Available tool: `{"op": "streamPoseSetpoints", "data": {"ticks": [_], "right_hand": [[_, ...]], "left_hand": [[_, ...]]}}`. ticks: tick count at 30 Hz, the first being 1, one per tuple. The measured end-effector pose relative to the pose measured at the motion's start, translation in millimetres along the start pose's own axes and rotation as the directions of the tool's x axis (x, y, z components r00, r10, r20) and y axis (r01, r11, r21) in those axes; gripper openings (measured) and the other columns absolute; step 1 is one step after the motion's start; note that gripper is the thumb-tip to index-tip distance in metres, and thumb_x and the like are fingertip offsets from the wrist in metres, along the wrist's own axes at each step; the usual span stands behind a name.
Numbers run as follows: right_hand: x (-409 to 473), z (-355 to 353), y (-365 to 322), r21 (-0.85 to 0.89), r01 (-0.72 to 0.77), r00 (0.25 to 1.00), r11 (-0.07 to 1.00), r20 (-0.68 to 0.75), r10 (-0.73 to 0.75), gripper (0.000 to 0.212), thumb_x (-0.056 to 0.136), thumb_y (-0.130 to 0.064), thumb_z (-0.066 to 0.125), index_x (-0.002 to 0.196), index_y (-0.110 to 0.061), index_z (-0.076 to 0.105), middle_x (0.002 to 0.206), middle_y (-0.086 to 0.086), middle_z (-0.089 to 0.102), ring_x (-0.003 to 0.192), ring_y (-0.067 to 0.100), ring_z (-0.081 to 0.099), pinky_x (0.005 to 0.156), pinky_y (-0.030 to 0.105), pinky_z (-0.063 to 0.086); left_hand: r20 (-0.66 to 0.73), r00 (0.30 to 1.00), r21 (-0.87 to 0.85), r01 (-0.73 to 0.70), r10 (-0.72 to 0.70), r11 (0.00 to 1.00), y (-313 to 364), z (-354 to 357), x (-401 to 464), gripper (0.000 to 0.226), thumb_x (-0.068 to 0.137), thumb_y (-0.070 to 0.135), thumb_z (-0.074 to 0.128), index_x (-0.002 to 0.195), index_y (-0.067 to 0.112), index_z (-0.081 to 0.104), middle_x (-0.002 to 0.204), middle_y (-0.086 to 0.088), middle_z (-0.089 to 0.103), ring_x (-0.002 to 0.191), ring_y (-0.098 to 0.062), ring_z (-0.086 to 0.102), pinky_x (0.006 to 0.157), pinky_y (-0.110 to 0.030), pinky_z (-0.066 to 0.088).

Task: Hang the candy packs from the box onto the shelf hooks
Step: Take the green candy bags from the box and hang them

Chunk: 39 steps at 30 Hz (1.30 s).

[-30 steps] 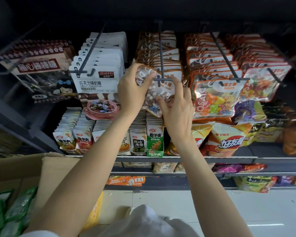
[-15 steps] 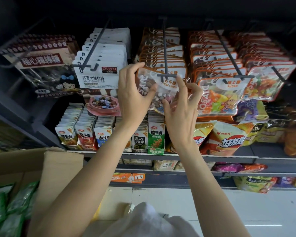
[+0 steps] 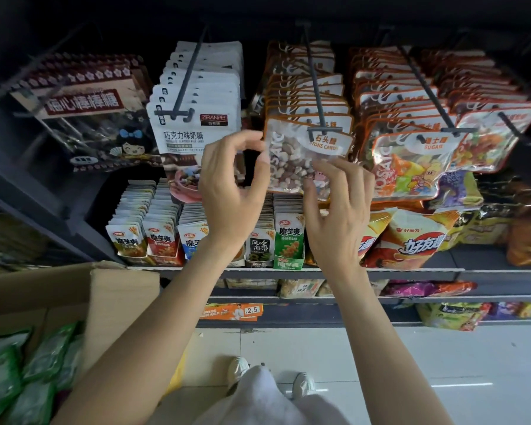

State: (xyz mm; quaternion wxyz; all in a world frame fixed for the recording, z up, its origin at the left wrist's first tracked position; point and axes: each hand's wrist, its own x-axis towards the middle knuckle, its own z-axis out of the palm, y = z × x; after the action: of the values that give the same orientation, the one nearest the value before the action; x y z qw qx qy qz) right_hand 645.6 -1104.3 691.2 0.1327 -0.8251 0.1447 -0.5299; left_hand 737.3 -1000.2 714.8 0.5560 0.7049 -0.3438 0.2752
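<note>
On hook [image 3: 317,96], "STONE CANDY" pack [image 3: 301,154] beside "SUGAR" pack [image 3: 411,167]

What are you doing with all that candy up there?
A person is stocking a shop shelf. A stone candy pack hangs at the front of the middle hook, ahead of a row of the same packs. The left hand is at the pack's left edge with fingers curled loosely, and the right hand is open just below it; whether either touches the pack is hard to tell. A cardboard box at the lower left holds green packs.
</note>
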Motion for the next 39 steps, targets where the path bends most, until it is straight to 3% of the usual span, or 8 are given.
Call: {"op": "streamPoseSetpoints", "data": {"ticks": [4, 12, 18, 22, 28, 33, 36, 39], "right_hand": [[-17.7, 2.4, -21.1, 0.098, 0.034, 0.998, 0.995, 0.047, -0.038, 0.011, 0.093, -0.009, 0.057, 0.104, -0.008, 0.059, 0.088, 0.008, 0.065, 0.08, 0.025, 0.055, 0.07, 0.038, 0.045], [-78.2, 3.0, -70.2, 0.328, -0.088, 0.933, 0.941, 0.357, -0.037, 0.015, 0.094, -0.012, 0.057, 0.104, -0.003, 0.063, 0.087, 0.002, 0.066, 0.073, 0.01, 0.06, 0.058, 0.025, 0.051], [-140.6, 22.1, -103.0, 0.31, -0.156, 0.646, 0.938, 0.75, -0.141, 0.022, 0.089, -0.011, 0.062, 0.111, -0.01, 0.064, 0.104, 0.007, 0.064, 0.087, 0.026, 0.063, 0.062, 0.038, 0.054], [-168.0, 42.5, -145.5, 0.345, -0.167, 0.492, 0.924, 0.841, -0.225, 0.027, 0.086, -0.007, 0.065, 0.112, -0.012, 0.066, 0.108, 0.009, 0.064, 0.093, 0.03, 0.063, 0.069, 0.037, 0.053], [-190.1, 92.7, -229.4, 0.499, -0.102, 0.468, 0.861, 0.788, -0.401, 0.025, 0.088, -0.014, 0.055, 0.111, -0.011, 0.066, 0.105, 0.008, 0.065, 0.094, 0.027, 0.062, 0.071, 0.042, 0.055], [-220.4, 165.6, -296.9, 0.558, 0.015, 0.326, 0.829, 0.781, -0.532, 0.023, 0.084, -0.004, 0.063, 0.106, -0.009, 0.068, 0.105, 0.012, 0.066, 0.098, 0.033, 0.062, 0.074, 0.043, 0.056], [-246.7, 209.4, -329.5, 0.556, 0.042, 0.184, 0.83, 0.812, -0.553, 0.027, 0.092, -0.007, 0.056, 0.117, -0.011, 0.064, 0.114, 0.012, 0.063, 0.109, 0.033, 0.058, 0.083, 0.045, 0.054], [-272.4, 244.7, -346.3, 0.509, 0.228, -0.06, 0.83, 0.858, -0.51, 0.039, 0.098, -0.013, 0.048, 0.137, -0.014, 0.046, 0.134, 0.008, 0.05, 0.126, 0.027, 0.044, 0.091, 0.042, 0.048]], "left_hand": [[0.082, 0.994, -0.168, 0.091, -0.078, 0.982, -6.7, -39.9, -12.0, 0.012, 0.095, 0.017, 0.052, 0.102, 0.012, 0.06, 0.085, 0.005, 0.065, 0.076, -0.021, 0.068, 0.061, -0.047, 0.055], [0.269, 0.891, 0.018, 0.374, -0.365, 0.927, -25.3, -142.8, -86.9, 0.014, 0.091, 0.022, 0.054, 0.101, 0.018, 0.063, 0.084, 0.016, 0.066, 0.083, -0.003, 0.065, 0.075, -0.014, 0.046], [0.283, 0.749, 0.259, 0.542, -0.599, 0.799, -58.6, -235.2, -163.6, 0.02, 0.089, 0.041, 0.054, 0.104, 0.031, 0.061, 0.098, 0.017, 0.067, 0.097, -0.005, 0.062, 0.081, -0.019, 0.045], [0.187, 0.697, 0.365, 0.605, -0.692, 0.708, -82.2, -302.3, -189.1, 0.015, 0.092, 0.022, 0.062, 0.106, 0.025, 0.061, 0.1, 0.01, 0.067, 0.094, 0.007, 0.058, 0.085, -0.009, 0.04], [0.127, 0.697, 0.51, 0.564, -0.705, 0.649, -131.6, -394.1, -210.7, 0.016, 0.092, 0.017, 0.062, 0.108, 0.016, 0.065, 0.096, 0.005, 0.067, 0.09, -0.002, 0.059, 0.08, -0.011, 0.042], [0.341, 0.55, 0.656, 0.441, -0.763, 0.612, -196.2, -456.3, -214.9, 0.025, 0.09, 0.02, 0.065, 0.114, 0.018, 0.062, 0.099, 0.008, 0.066, 0.096, -0.008, 0.06, 0.087, -0.023, 0.045], [0.495, 0.428, 0.753, 0.225, -0.757, 0.619, -241.7, -484.2, -216.4, 0.029, 0.09, 0.026, 0.065, 0.118, 0.021, 0.061, 0.107, 0.007, 0.066, 0.101, -0.011, 0.06, 0.084, -0.024, 0.046], [0.616, 0.339, 0.748, 0.03, -0.711, 0.663, -276.1, -497.9, -218.3, 0.037, 0.086, 0.025, 0.069, 0.121, 0.016, 0.061, 0.117, -0.001, 0.064, 0.108, -0.021, 0.059, 0.087, -0.028, 0.046]]}}
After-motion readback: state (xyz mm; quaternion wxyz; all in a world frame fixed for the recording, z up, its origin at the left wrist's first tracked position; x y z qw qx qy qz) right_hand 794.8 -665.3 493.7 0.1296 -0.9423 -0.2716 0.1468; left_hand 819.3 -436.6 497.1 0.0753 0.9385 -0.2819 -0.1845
